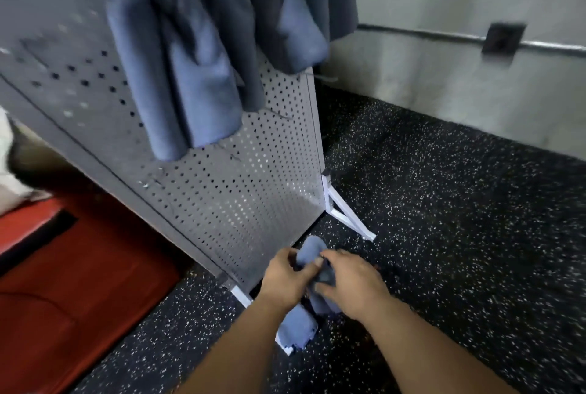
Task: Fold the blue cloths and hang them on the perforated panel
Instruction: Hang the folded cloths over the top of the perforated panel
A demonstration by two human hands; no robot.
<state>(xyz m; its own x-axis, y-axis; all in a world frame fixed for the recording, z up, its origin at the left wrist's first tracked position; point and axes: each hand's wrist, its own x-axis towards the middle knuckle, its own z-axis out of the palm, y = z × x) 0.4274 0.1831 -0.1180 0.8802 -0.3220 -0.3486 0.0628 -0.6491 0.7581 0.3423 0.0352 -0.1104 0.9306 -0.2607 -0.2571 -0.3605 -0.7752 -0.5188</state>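
Right now your left hand (287, 273) and your right hand (352, 286) are close together, low in front of you, both gripping one blue cloth (309, 251). The left pinches it from its side with thumb and curled fingers. The right lays its thumb over the top and wraps its fingers round the bunched middle. One end of the cloth pokes up above your knuckles; the rest hangs below your wrists toward the speckled floor (444, 219).

Watch that hanging part. It looks bunched rather than squared, so a fold made from this grip will likely come out uneven and may slip open when you lift it. The loose end also crosses in front of the white foot (241, 295) of the stand, where a sideways pull could snag it. The blur hides whether it touches the floor.

Both forearms reach forward and down, wrists angled toward each other, backs of the hands up.

Just beyond your hands stands the perforated panel (253, 178). High on it hang a folded cloth (177, 83) and a second folded cloth (285, 29) side by side. Raise your arms carelessly and you could brush one off.
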